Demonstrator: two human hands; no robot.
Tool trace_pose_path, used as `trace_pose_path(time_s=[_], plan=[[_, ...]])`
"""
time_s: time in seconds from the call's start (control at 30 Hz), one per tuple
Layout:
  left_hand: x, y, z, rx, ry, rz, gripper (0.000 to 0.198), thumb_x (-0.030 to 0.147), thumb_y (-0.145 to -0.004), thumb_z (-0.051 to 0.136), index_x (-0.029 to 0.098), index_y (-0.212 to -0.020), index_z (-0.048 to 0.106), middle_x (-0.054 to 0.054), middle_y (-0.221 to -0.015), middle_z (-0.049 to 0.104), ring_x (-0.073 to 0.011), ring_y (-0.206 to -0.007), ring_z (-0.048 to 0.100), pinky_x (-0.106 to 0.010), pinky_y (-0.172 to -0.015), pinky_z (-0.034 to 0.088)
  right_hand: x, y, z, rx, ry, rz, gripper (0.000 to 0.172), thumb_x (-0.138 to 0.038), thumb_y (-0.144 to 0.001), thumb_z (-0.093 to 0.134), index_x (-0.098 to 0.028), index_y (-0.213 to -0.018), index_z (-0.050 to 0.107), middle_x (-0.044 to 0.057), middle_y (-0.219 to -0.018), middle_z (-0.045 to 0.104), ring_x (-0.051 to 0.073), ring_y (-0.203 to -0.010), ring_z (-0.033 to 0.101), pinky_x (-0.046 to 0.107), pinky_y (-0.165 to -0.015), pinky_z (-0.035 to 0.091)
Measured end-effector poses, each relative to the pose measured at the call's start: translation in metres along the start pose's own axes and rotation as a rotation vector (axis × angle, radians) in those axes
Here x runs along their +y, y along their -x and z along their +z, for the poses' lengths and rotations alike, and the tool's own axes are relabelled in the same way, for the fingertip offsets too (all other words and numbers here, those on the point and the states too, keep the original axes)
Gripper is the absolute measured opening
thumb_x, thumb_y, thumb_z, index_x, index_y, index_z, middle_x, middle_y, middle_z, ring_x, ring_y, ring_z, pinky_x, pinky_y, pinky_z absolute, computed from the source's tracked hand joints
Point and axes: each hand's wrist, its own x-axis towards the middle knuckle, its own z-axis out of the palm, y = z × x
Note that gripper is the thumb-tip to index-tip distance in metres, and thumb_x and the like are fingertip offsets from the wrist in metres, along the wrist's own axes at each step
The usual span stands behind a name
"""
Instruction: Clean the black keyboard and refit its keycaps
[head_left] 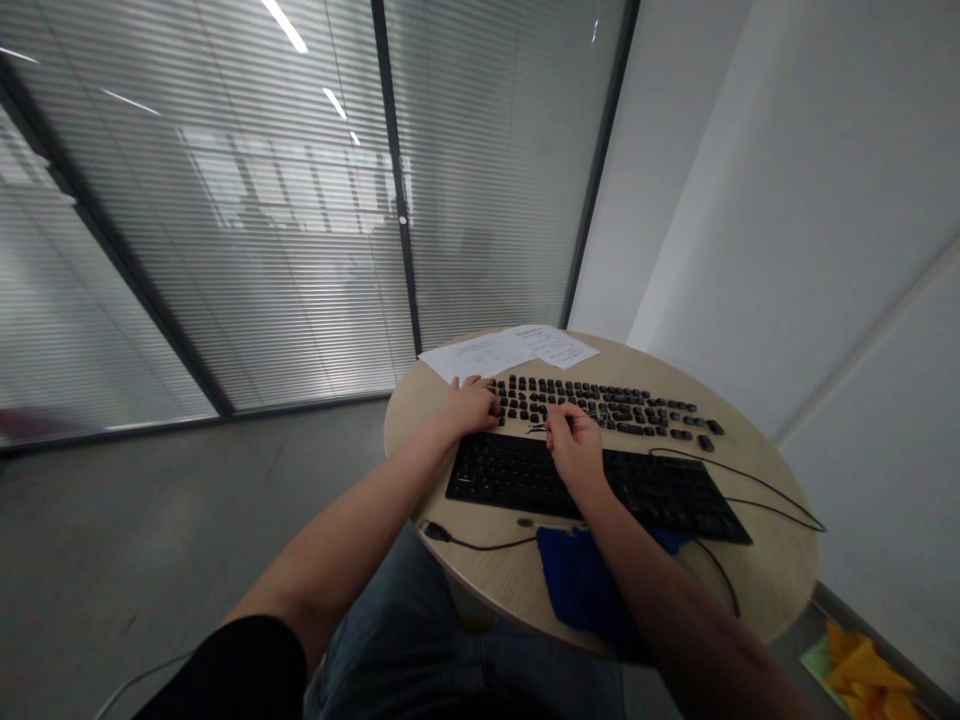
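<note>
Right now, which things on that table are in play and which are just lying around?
In play: left hand on the loose keycaps; right hand pinching a thin dark tool; black keyboard.
Lying about: papers; blue cloth; USB plug; yellow pieces on the floor.

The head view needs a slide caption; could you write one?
Left hand and right hand at loose keycaps laid behind a black keyboard on a table.
</note>
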Motion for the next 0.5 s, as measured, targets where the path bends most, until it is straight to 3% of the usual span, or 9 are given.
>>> trace_pose_path(time_s=[0.1, 0.17, 0.27, 0.4, 0.5], plan=[[0.001, 0.009, -0.011, 0.049, 0.060, -0.001, 0.020, 0.031, -0.075, 0.081, 0.031, -0.095, 0.079, -0.005, -0.149, 0.056, -0.0385, -0.144, 0.039, -0.071, -0.118, 0.022, -0.001, -0.001, -0.001, -0.008, 0.006, -0.001, 0.042, -0.058, -0.085, 0.061, -0.024, -0.064, 0.049, -0.006, -0.044, 0.044, 0.011, -0.040, 0.041, 0.023, -0.040, 0.033], [0.002, 0.023, -0.018, 0.088, 0.120, 0.012, 0.020, 0.029, -0.079, 0.077, 0.029, -0.099, 0.079, -0.005, -0.145, 0.059, -0.0362, -0.140, 0.045, -0.062, -0.120, 0.028, -0.002, -0.002, -0.002, -0.059, 0.019, 0.029, 0.042, -0.059, -0.084, 0.061, -0.024, -0.064, 0.049, -0.006, -0.044, 0.046, 0.010, -0.038, 0.041, 0.022, -0.038, 0.032], [0.005, 0.057, -0.025, 0.101, 0.239, 0.087, 0.023, 0.025, -0.086, 0.069, 0.027, -0.107, 0.078, -0.005, -0.133, 0.067, -0.0276, -0.124, 0.061, -0.045, -0.114, 0.043, -0.004, 0.001, 0.000, -0.262, 0.066, 0.134, 0.042, -0.059, -0.081, 0.063, -0.022, -0.064, 0.053, -0.006, -0.043, 0.050, 0.008, -0.034, 0.041, 0.020, -0.034, 0.030], [0.008, 0.107, -0.017, 0.024, 0.383, 0.230, 0.025, 0.023, -0.082, 0.074, 0.027, -0.107, 0.077, -0.002, -0.130, 0.071, -0.0213, -0.117, 0.067, -0.034, -0.106, 0.050, -0.003, 0.012, 0.009, -0.544, 0.116, 0.267, 0.040, -0.058, -0.079, 0.065, -0.021, -0.065, 0.055, -0.006, -0.041, 0.054, 0.008, -0.030, 0.044, 0.017, -0.032, 0.031], [0.009, 0.130, -0.001, -0.013, 0.554, 0.320, 0.034, 0.022, -0.078, 0.079, 0.025, -0.112, 0.075, -0.006, -0.131, 0.070, -0.0233, -0.120, 0.065, -0.037, -0.107, 0.049, 0.001, 0.019, 0.015, -0.570, 0.140, 0.272, 0.040, -0.057, -0.079, 0.065, -0.021, -0.065, 0.055, -0.006, -0.041, 0.055, 0.008, -0.030, 0.046, 0.016, -0.032, 0.031]])
